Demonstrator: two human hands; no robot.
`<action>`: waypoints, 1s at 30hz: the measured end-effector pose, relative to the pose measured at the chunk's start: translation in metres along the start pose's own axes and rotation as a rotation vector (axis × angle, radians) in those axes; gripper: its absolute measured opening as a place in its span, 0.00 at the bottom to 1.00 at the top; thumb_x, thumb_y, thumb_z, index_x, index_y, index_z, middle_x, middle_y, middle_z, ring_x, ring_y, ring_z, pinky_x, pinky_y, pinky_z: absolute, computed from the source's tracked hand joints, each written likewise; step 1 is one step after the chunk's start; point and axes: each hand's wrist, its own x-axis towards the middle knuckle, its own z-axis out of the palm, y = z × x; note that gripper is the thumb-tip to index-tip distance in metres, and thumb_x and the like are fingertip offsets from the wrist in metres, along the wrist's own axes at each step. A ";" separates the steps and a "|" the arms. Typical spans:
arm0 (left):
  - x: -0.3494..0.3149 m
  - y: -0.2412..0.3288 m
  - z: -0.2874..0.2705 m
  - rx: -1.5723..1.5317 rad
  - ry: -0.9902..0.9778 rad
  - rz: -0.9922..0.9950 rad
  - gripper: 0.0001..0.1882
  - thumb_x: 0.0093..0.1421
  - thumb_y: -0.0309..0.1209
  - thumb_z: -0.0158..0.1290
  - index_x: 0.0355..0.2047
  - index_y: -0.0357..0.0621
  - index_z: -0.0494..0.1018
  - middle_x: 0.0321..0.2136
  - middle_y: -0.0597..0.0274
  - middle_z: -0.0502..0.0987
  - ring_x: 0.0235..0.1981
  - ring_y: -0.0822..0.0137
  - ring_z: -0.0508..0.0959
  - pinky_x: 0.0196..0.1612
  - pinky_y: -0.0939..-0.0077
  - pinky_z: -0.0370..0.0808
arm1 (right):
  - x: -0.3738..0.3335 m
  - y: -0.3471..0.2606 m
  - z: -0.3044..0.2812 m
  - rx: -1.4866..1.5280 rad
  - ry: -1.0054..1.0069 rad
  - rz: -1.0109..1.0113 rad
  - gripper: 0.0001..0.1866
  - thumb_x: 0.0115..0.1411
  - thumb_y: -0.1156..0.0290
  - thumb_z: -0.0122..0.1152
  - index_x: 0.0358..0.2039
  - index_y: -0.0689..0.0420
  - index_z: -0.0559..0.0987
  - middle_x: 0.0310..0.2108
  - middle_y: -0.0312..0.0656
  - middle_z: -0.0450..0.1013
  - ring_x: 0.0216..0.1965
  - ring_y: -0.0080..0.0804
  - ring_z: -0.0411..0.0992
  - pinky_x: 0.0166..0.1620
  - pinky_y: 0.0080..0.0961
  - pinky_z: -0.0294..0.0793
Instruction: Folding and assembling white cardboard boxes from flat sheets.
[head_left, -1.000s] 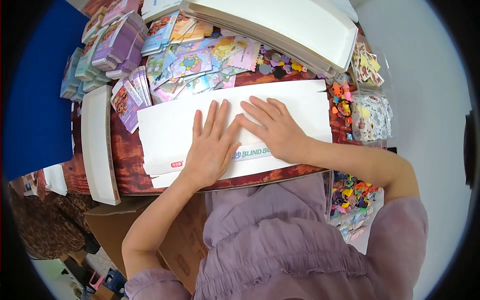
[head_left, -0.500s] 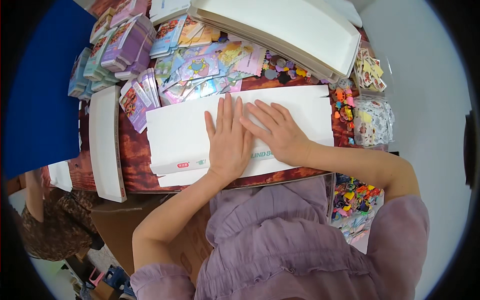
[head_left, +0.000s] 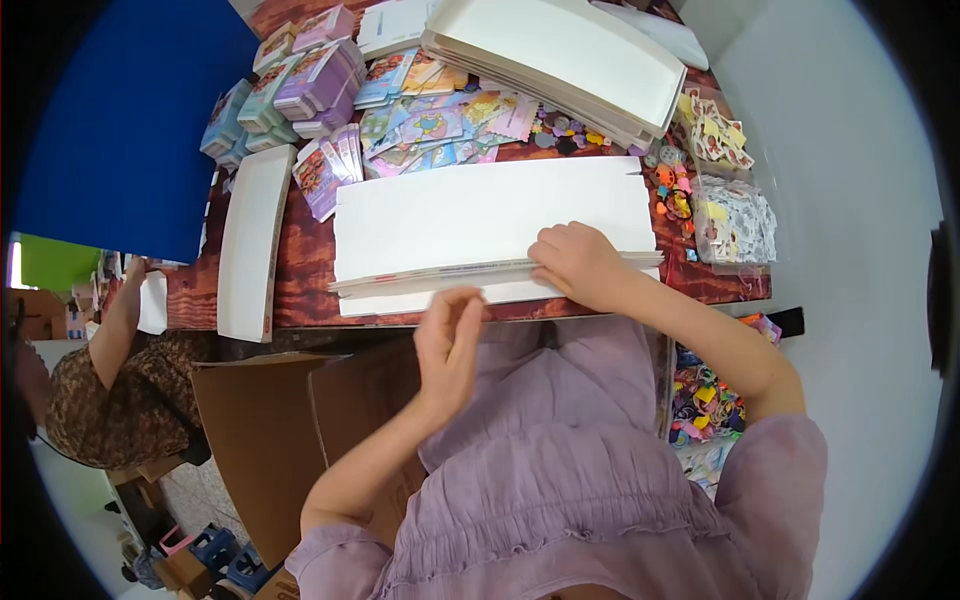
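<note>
Head view: I pinch the raised front fold of one white cardboard sheet [head_left: 480, 210] in my right hand [head_left: 582, 265], fingers over it, thumb on the near side. Sheet lies center of frame on the red-brown table [head_left: 310, 265]. My left hand [head_left: 448, 350], blurred, is near the front edge, fingers and thumb loosely apart; can't tell if it touches.

Containers: one clear bin [head_left: 782, 250], right of frame, full of white and yellow cutouts; second batch of cutouts [head_left: 712, 130] just above it. One long white tray [head_left: 255, 230] left, inside facing up. White tray stack [head_left: 570, 55] top, layers too tight to count. One brown carton [head_left: 270, 440] lower left, contents hidden. Multicolored pieces [head_left: 705, 405] lower right, too many to count.
</note>
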 end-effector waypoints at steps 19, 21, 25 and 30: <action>0.107 -0.083 -0.062 1.136 -0.060 0.268 0.33 0.71 0.47 0.43 0.71 0.45 0.55 0.72 0.39 0.48 0.74 0.40 0.44 0.71 0.37 0.39 | 0.015 0.018 0.026 -0.198 0.139 0.314 0.14 0.58 0.77 0.53 0.45 0.60 0.77 0.49 0.48 0.73 0.54 0.47 0.69 0.53 0.38 0.67; 0.108 -0.082 -0.064 1.077 -0.078 0.241 0.34 0.71 0.47 0.42 0.72 0.46 0.54 0.72 0.39 0.47 0.74 0.40 0.44 0.71 0.38 0.38 | 0.019 0.020 0.028 -0.184 0.205 0.284 0.19 0.56 0.78 0.53 0.49 0.61 0.76 0.53 0.49 0.71 0.59 0.48 0.66 0.57 0.40 0.65; 0.110 -0.083 -0.069 1.010 -0.069 0.210 0.35 0.70 0.47 0.44 0.72 0.46 0.51 0.72 0.38 0.46 0.74 0.40 0.43 0.71 0.39 0.37 | 0.023 0.021 0.027 -0.236 0.203 0.229 0.24 0.57 0.78 0.52 0.57 0.59 0.73 0.57 0.50 0.69 0.63 0.48 0.64 0.62 0.43 0.62; 0.112 -0.084 -0.038 1.160 -0.094 0.172 0.34 0.69 0.48 0.45 0.70 0.43 0.56 0.71 0.34 0.48 0.73 0.37 0.44 0.68 0.28 0.40 | 0.018 0.022 0.038 -0.286 0.196 0.178 0.22 0.59 0.75 0.51 0.55 0.59 0.75 0.58 0.48 0.69 0.64 0.47 0.63 0.63 0.44 0.61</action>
